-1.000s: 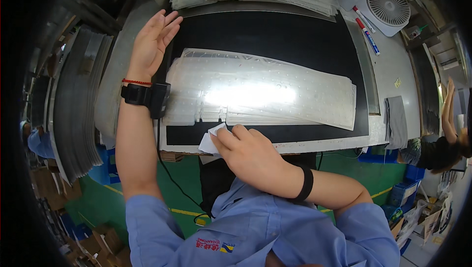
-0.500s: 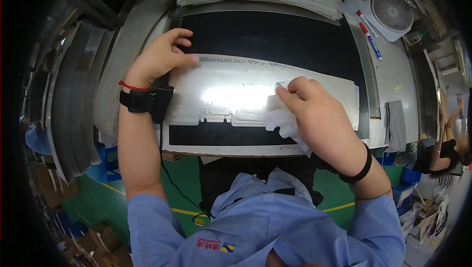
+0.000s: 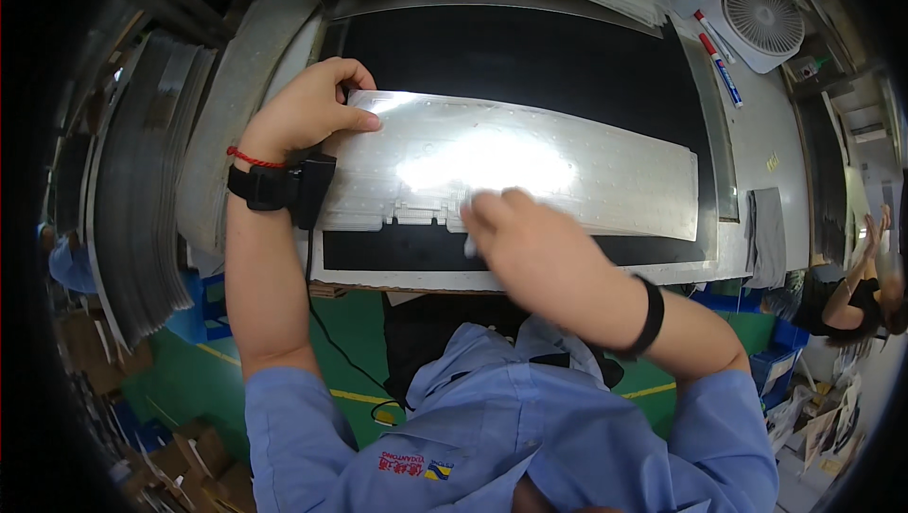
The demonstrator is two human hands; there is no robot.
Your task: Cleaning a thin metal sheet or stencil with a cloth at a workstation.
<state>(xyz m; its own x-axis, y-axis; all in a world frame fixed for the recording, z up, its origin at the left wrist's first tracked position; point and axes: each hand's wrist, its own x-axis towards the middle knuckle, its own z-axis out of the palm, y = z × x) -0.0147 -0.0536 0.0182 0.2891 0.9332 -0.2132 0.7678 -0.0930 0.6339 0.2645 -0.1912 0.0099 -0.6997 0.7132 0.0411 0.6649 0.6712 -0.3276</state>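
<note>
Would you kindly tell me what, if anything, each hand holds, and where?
The left hand pinches the thin shiny sheet by its far left corner, thumb on top. White cloth shows below the blurred right hand; its hold cannot be told.

Light on my feed is decent over the long, thin, silver-grey, metallic-looking sheet (image 3: 634,168), apparently from above, but a big white glare patch (image 3: 487,163) blows out its middle and I can't read the surface there. Beyond the sheet, the flat black mat (image 3: 530,50) just soaks light up. The person's bare right hand (image 3: 520,234), at the sheet's near edge, is motion-smeared. Left of the sheet, the tall stack of thin grey plates (image 3: 142,191) bows with the fisheye, dimming outward to black.
</note>
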